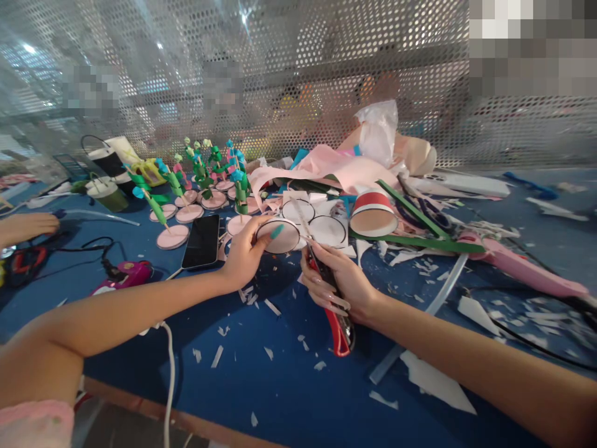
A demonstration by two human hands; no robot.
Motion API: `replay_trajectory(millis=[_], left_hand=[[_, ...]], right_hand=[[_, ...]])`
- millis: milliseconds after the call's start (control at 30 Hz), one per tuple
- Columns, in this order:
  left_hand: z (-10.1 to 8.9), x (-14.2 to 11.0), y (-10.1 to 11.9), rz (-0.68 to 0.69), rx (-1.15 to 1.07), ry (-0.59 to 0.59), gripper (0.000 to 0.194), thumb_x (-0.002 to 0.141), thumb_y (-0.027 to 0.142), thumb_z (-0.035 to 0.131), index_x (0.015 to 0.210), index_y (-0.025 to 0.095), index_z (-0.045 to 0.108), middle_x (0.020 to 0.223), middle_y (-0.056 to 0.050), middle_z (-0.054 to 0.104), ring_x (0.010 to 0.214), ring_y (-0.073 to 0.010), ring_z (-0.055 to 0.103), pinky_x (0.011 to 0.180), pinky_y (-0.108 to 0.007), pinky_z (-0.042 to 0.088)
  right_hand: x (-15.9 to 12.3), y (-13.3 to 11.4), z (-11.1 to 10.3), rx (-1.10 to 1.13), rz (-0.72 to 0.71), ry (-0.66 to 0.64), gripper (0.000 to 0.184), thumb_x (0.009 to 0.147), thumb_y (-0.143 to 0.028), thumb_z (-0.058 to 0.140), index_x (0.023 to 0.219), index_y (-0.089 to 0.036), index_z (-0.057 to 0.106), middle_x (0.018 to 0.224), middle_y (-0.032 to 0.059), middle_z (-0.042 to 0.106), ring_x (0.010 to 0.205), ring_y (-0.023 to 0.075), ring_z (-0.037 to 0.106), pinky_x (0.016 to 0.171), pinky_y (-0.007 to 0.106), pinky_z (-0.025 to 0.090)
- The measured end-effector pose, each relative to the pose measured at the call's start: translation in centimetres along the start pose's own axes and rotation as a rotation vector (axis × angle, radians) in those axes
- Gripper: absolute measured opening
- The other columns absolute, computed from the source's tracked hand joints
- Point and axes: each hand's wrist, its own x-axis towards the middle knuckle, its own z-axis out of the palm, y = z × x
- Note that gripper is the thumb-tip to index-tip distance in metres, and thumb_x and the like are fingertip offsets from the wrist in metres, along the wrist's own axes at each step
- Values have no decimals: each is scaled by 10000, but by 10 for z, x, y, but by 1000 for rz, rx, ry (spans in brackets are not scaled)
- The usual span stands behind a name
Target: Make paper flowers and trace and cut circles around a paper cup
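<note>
My left hand [247, 252] pinches a round white disc [283, 239] with a dark rim, thumb on top, just over the blue table. In my right hand [342, 280] is a red and black utility knife [342, 336], its blade up by the disc's right edge. Behind the disc lies a white sheet [305, 200] with drawn circles. A paper cup [373, 213] with a red band lies on its side to the right. Left of the disc, several green paper-wrapped stems [241, 190] with small blue and pink paper pieces stand on pink round bases [172, 237].
A black phone [201, 241] and a magenta glue gun [124, 277] lie left, near another person's hand [32, 229]. A pink glue gun [536, 267], a glue stick [387, 364], green strips [415, 241] and paper scraps are right. Pink paper [326, 165] is heaped before the perforated metal screen [289, 74].
</note>
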Motion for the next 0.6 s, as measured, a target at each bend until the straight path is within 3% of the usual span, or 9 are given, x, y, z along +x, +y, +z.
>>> replay_trajectory(millis=[100,200,300,467,600], left_hand=[[0,0,2,-77,-145,-68,381,863,441,527,1167,212,538,1301,-97,524,970,-220,624,581,-273,584],[1,0,2,-136,-235,-93,483,788,440,636,1196,223,497,1300,-109,512,937,-222,641,579,-288,600],[1,1,-3,-111,-193,-59,586,692,360,750,1191,200,488,1197,-107,577,949,-225,639,668,-297,591],[-2,3,-14,-27,-20,-37,360,735,376,716,1001,174,582,872,-38,644,785,-173,622,681,-277,541],[-4,3,-18,35,114,-25,300,777,379,677,999,188,612,758,3,615,676,-135,561,639,-244,486]], right_hand=[[1,0,-1,16,2,-6,272,914,-358,442,715,-176,475,390,-81,390,231,44,252,235,146,289],[0,0,0,21,-1,1,271,903,-352,460,700,-173,480,409,-74,404,239,45,280,235,144,288],[-1,-1,1,17,-10,-2,255,892,-351,477,706,-175,477,424,-73,416,245,46,292,232,145,292],[-3,0,2,-2,-4,-17,235,882,-355,501,723,-188,455,441,-77,437,251,46,307,230,147,309],[-2,1,2,-26,-2,-28,241,879,-365,511,728,-188,445,441,-82,439,245,42,310,231,146,314]])
